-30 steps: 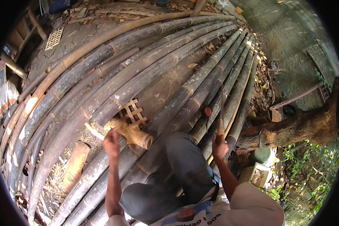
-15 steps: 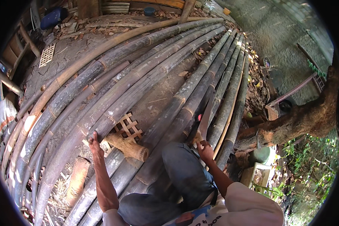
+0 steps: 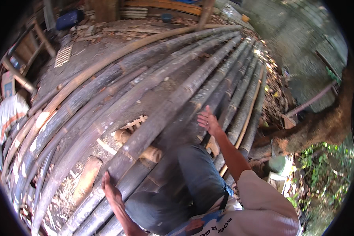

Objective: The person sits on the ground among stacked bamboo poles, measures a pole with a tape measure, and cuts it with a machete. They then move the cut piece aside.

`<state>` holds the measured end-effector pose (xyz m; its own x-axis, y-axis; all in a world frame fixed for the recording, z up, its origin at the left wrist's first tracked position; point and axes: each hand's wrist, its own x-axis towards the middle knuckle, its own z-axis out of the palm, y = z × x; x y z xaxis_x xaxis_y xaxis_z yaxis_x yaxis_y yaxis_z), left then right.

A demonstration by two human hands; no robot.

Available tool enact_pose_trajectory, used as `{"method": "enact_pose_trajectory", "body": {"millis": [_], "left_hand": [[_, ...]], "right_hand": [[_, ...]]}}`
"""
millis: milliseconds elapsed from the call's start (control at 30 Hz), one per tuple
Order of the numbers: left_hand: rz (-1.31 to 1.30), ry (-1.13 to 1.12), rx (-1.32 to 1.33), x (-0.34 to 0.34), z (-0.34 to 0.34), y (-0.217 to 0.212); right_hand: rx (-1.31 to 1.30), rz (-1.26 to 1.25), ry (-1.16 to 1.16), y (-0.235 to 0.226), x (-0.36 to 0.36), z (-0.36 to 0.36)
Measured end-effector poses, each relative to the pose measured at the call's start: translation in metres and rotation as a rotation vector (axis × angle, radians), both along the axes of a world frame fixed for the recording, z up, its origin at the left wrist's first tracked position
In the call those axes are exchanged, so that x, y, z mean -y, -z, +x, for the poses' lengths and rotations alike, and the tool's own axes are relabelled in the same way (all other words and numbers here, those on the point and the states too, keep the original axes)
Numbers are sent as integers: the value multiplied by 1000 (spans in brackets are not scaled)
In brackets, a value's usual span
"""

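Note:
A long, thick dark bamboo pole [image 3: 167, 114] runs from the far end toward me and lies across a short cut log [image 3: 150, 154]. Against the left side of its near part rests my left hand [image 3: 111, 189], fingers stretched out rather than wrapped round it. My right hand [image 3: 209, 121] hovers above the poles to the right of it, fingers spread and holding nothing. Below that hand, beside my right knee, sits the light wooden handle of a saw [image 3: 213, 146]; its blade is mostly hidden. My bent legs [image 3: 198, 169] cover part of the poles.
Several more bamboo poles [image 3: 80, 104] fan out on the left, and others [image 3: 246, 100] on the right. A wooden lattice piece [image 3: 135, 122] and a brown half-round piece [image 3: 86, 179] lie on the ground. A tree trunk [image 3: 318, 122] stretches along the right.
My right hand has let go of the saw and reached forward, opening. A bamboo pole has shifted right over the short log. My left hand has come nearer to me.

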<state>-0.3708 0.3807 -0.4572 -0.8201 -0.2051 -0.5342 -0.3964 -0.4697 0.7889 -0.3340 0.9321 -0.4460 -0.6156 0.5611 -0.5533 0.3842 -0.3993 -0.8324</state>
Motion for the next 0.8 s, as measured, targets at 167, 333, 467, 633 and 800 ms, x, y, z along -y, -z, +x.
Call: {"method": "enact_pose_trajectory", "body": {"millis": [167,333,467,633,800], "left_hand": [[-279,-117,-21,145,60,-72],[-579,-225,24,343,123,-117],[-1313,-119,-25,428,187,-131],[-411,-918,-413,308,202,4],[1020,-421,-134,21,52,30]], "right_hand": [[-125,-200,70,3,5,-48],[-239,-392,26,16,68,-109],[-336,-435,98,3,190,-112],[-353,-570,12,-19,320,-85],[-196,-1087,-355,-81,434,-24]]}}
